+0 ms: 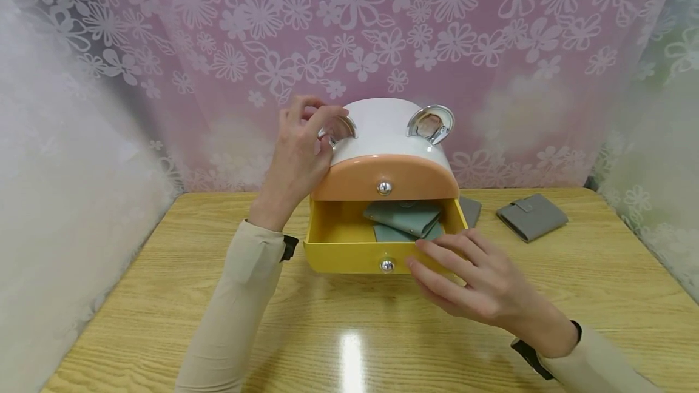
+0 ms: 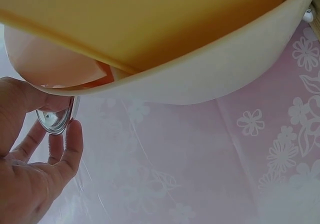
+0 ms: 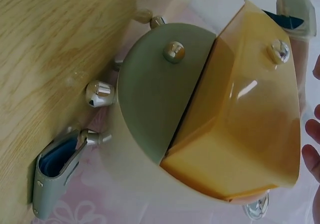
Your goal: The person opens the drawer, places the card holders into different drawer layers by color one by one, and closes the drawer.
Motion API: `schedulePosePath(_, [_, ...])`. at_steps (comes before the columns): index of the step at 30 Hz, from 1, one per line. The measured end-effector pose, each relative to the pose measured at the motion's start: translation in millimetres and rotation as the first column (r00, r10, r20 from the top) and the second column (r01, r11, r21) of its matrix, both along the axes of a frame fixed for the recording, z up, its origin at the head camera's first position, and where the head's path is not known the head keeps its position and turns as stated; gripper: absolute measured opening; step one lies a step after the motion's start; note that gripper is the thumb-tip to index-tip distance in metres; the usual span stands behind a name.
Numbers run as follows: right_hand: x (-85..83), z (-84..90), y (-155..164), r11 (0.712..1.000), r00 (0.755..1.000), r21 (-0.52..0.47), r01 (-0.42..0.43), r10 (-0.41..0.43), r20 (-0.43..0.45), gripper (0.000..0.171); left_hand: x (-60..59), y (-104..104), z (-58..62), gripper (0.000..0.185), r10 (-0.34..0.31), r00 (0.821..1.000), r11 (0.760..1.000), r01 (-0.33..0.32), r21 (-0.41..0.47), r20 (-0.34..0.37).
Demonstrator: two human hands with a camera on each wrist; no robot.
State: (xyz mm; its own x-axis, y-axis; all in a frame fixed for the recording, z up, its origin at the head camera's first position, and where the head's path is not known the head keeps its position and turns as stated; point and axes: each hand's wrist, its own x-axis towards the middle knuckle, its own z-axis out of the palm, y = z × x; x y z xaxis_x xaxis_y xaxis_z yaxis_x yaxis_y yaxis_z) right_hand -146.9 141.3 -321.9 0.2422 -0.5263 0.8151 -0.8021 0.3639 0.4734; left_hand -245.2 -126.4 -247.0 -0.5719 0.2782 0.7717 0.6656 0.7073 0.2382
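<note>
A rounded white drawer box (image 1: 379, 132) with silver ears stands on the table. Its yellow middle drawer (image 1: 344, 259) is pulled out, with blue-green wallets (image 1: 401, 217) lying inside. My left hand (image 1: 297, 156) holds the left ear (image 2: 56, 121) between thumb and fingers. At the drawer's front right corner is my right hand (image 1: 475, 281), its fingers loosely bent and gripping nothing. Fingertips (image 3: 312, 159) show beside the drawer front in the right wrist view; whether any touch it I cannot tell. The orange top drawer (image 1: 355, 178) and green bottom drawer (image 3: 160, 84) are closed.
A grey wallet (image 1: 532, 217) lies on the wooden table (image 1: 218, 211) to the right of the box. Another grey piece (image 1: 471, 211) is partly hidden behind the drawer. Flowered curtain (image 1: 360, 29) hangs behind the table and at both sides.
</note>
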Motion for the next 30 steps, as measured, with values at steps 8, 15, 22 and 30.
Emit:
schedulePosePath(8, [3.0, -7.7, -6, 0.991, 0.999, 0.127, 0.040, -0.037, -0.023, 0.022, -0.2, -1, -1.0, 0.040, 0.004, 1.000, 1.000, -0.004, -0.001, 0.013])
schedulePosePath(15, [4.3, -16.8, -6, 0.975, 0.994, 0.193, 0.113, -0.113, -0.013, 0.025, 1.5, -1, -0.3, 0.040, 0.004, 0.999, 1.000, -0.004, 0.000, 0.032])
schedulePosePath(22, [4.8, -22.5, -5, 0.957, 0.983, 0.223, 0.183, -0.182, -0.023, 0.028, 2.1, -1, 0.1, 0.040, 0.005, 0.999, 1.000, -0.006, 0.012, 0.047])
schedulePosePath(30, [5.4, -25.1, -4, 0.950, 0.975, 0.223, 0.219, -0.219, -0.026, 0.030, 3.1, 0, 1.2, 0.040, 0.009, 0.999, 1.000, -0.009, 0.001, 0.038])
